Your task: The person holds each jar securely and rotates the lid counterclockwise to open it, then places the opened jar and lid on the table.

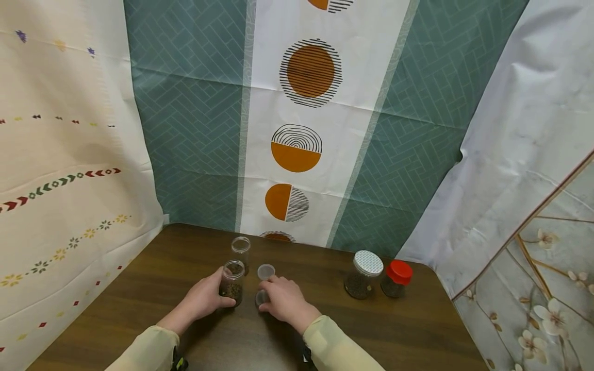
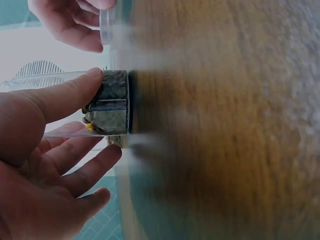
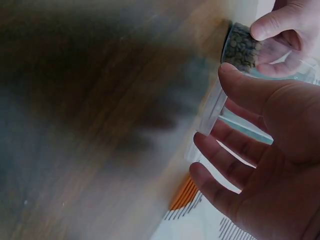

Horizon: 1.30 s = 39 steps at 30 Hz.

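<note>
My left hand (image 1: 204, 298) grips an uncapped clear jar (image 1: 233, 292) standing on the table, thumb on one side and fingers on the other. Dark pellets (image 3: 240, 49) fill its lower part in the right wrist view. Just to the right, my right hand (image 1: 289, 299) pinches a clear round lid (image 3: 214, 107) by its rim, close to the tabletop. A second clear lid (image 1: 266, 271) lies beyond those fingers. Behind the gripped jar is another uncapped clear jar (image 1: 241, 247), partly hidden by it.
A jar with a white patterned lid (image 1: 368, 263) and a smaller jar with a red lid (image 1: 399, 272) stand at the right of the brown wooden table (image 1: 306, 263). Patterned cloths (image 1: 195, 129) hang behind the table and along both sides.
</note>
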Each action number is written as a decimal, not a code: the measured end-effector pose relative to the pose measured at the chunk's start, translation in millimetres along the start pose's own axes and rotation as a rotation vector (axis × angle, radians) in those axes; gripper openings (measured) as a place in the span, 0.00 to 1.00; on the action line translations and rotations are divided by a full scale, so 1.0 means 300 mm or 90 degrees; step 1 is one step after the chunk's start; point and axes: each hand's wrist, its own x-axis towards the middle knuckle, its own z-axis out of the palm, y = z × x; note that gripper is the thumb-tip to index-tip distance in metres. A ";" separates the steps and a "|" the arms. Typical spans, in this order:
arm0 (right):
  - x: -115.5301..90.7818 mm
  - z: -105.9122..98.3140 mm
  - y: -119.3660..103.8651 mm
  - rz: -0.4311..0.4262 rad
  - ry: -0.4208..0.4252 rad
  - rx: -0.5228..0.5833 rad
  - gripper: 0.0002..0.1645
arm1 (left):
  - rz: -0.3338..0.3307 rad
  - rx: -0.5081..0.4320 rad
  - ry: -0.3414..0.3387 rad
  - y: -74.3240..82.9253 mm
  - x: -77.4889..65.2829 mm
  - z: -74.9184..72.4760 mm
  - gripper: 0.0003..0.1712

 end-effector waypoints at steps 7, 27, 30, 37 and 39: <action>0.014 0.008 -0.021 -0.004 -0.005 -0.019 0.25 | 0.015 0.015 0.020 -0.006 -0.005 0.002 0.36; 0.020 0.047 -0.031 -0.010 0.021 -0.033 0.27 | 0.010 -0.007 0.024 0.001 -0.028 0.000 0.46; 0.009 0.046 -0.030 -0.010 0.025 -0.026 0.28 | 0.022 -0.035 0.039 0.002 -0.044 -0.003 0.53; -0.019 0.039 -0.027 -0.024 0.026 -0.014 0.32 | 0.027 -0.030 0.068 0.016 -0.075 -0.022 0.64; -0.029 0.038 -0.023 -0.027 0.027 -0.006 0.33 | 0.042 -0.008 0.090 0.023 -0.080 -0.025 0.65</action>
